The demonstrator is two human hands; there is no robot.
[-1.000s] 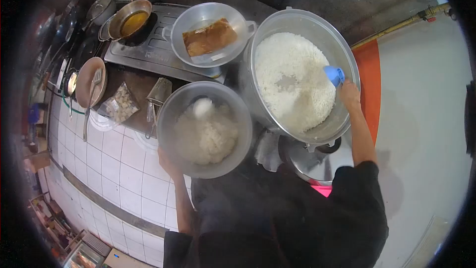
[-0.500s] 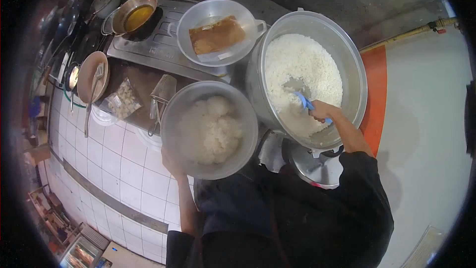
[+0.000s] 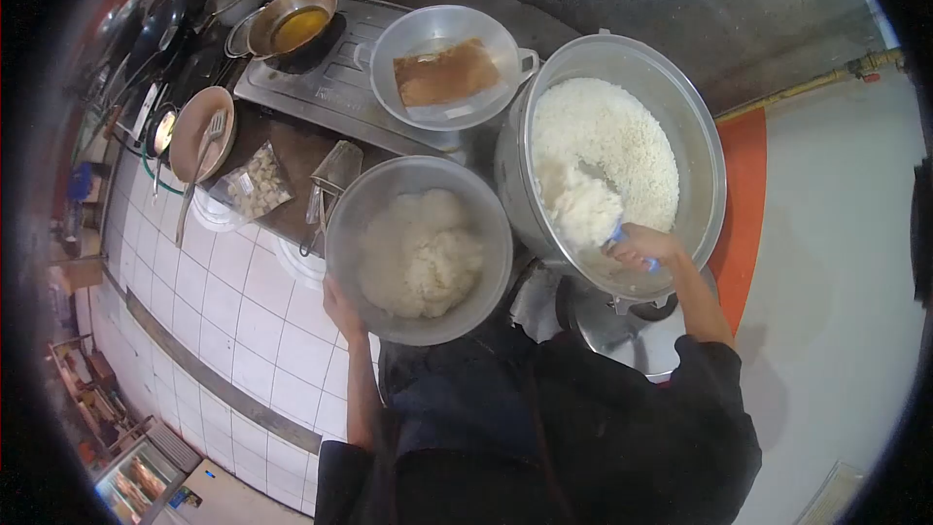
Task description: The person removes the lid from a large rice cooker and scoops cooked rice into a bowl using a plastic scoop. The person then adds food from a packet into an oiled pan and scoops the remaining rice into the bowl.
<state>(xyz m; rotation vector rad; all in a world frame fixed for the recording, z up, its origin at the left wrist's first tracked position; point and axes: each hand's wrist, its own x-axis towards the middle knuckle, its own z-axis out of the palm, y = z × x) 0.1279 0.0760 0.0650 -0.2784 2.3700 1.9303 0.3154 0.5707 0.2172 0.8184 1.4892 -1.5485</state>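
My right hand (image 3: pixel 641 245) is closed round the blue handle of a rice scoop (image 3: pixel 616 232). A heaped clump of white rice (image 3: pixel 586 209) covers the scoop's head, just inside the near wall of a large metal pot (image 3: pixel 702 151). More cooked rice (image 3: pixel 607 126) fills much of that pot, with a hollow in the middle. At the left, my left hand (image 3: pixel 342 309) grips the side of a grey metal bowl (image 3: pixel 340 233); its fingers are partly hidden by the bowl. Steaming rice (image 3: pixel 428 262) lies mounded in this bowl.
Behind the bowl, a two-handled pan (image 3: pixel 374 73) with a brown packet (image 3: pixel 447 74) sits on the stove (image 3: pixel 292 92). A pan of yellow oil (image 3: pixel 299 29) stands farther left. A bag of pale cubes (image 3: pixel 258 185) and a pan with a slotted turner (image 3: pixel 209 131) lie left.
My right hand has drawn the scoop slightly toward me and lifted up a clump of rice. The left hand still holds the bowl. The whole view has shifted a little.
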